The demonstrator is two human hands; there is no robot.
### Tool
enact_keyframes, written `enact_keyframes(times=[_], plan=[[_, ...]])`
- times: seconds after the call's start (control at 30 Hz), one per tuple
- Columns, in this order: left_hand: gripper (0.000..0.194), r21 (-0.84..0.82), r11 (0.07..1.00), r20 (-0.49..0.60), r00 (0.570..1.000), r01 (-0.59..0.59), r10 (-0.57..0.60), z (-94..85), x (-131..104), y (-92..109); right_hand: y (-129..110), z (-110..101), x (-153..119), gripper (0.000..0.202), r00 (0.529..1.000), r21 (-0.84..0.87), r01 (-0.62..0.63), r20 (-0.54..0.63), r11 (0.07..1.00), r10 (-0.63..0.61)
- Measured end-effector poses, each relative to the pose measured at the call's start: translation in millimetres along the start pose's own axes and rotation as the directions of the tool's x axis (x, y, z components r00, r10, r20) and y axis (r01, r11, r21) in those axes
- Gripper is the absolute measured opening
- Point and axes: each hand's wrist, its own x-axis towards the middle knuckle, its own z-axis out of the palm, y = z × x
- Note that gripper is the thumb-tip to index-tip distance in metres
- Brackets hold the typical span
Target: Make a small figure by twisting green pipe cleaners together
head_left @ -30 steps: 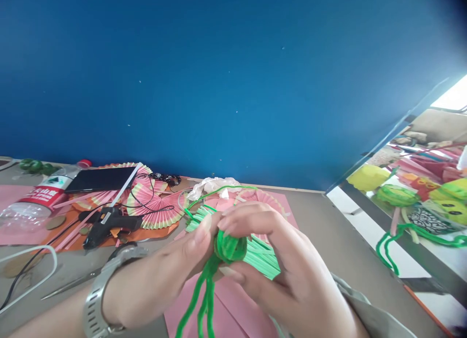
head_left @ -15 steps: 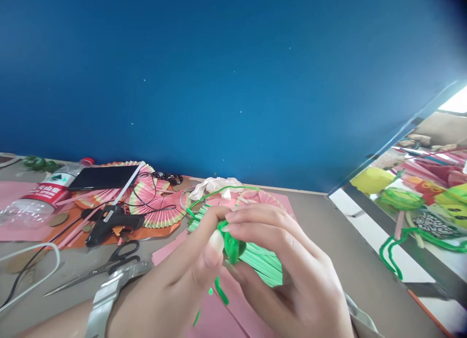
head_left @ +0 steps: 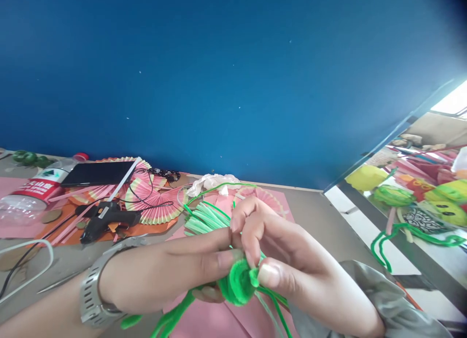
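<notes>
A bright green pipe cleaner coil (head_left: pixel 239 284), fuzzy and wound into a round shape, sits between my hands. My left hand (head_left: pixel 189 267), with a grey strap on its wrist, grips the coil from the left with thumb and fingers. My right hand (head_left: pixel 295 250) pinches a small end of the pipe cleaner at the coil's right side. Loose green strands (head_left: pixel 173 316) hang below my left hand, and others trail under my right hand. Behind the hands lies a bundle of pale green pipe cleaners (head_left: pixel 204 217), partly hidden, on pink paper (head_left: pixel 215 321).
At left are a glue gun (head_left: pixel 105 219), scissors (head_left: pixel 62 282) mostly covered by my left arm, a plastic bottle (head_left: pixel 40 187), a dark phone-like slab (head_left: pixel 98 173) and folded paper fans (head_left: pixel 156 202). A blue panel (head_left: pixel 226 85) stands behind. Craft pieces (head_left: pixel 419 197) lie at right.
My hands have turned the green coil so its round face shows lower down. My left hand has swung flatter, its forearm now covering most of the scissors. My right fingers now pinch the coil's end.
</notes>
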Motion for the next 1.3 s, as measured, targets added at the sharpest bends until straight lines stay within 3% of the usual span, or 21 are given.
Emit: enact_keyframes(times=[0.1, 0.17, 0.33, 0.5, 0.73, 0.9, 1.1, 1.2, 1.3], plan=[[0.023, 0.002, 0.983, 0.076, 0.98, 0.183, -0.183, -3.5, 2, 1, 0, 3, 0, 0.014, 0.998, -0.069, 0.048, -0.038, 0.996, -0.05], [0.024, -0.02, 0.976, 0.094, 0.972, 0.217, -0.215, -6.4, 4, 0, 1, 4, -1, 0.003, 0.993, -0.134, 0.099, -0.05, 0.986, -0.107], [0.028, -0.142, 0.982, 0.169, 0.981, 0.123, -0.098, -13.5, 9, -9, 0, 2, -4, 0.018, 0.985, -0.359, 0.103, -0.091, 0.928, -0.144], [0.026, -0.109, 0.991, 0.169, 0.984, 0.074, -0.055, -15.8, 11, -11, -2, 4, -4, 0.021, 0.97, -0.49, 0.19, -0.042, 0.851, -0.241], [0.029, -0.127, 0.985, 0.165, 0.982, 0.118, -0.096, -15.5, 12, -12, -4, 7, -4, 0.02, 0.9, -0.728, 0.343, 0.076, 0.593, -0.428], [0.028, -0.192, 0.969, 0.224, 0.968, 0.154, -0.11, -17.2, 11, -11, -7, 6, -3, 0.014, 0.854, -0.767, 0.378, 0.074, 0.519, -0.514], [0.032, -0.16, 0.983, 0.118, 0.991, 0.085, -0.067, -17.6, 7, -17, -12, 10, -2, 0.022, 0.814, -0.832, 0.363, 0.064, 0.42, -0.577], [0.027, -0.121, 0.992, 0.052, 0.998, 0.028, -0.022, -15.2, 4, -22, -12, 9, -1, 0.023, 0.816, -0.821, 0.383, 0.085, 0.423, -0.572], [0.029, -0.087, 0.996, 0.067, 0.997, 0.031, -0.025, -12.1, 2, -19, -11, 7, -2, 0.021, 0.825, -0.794, 0.407, 0.109, 0.451, -0.554]])
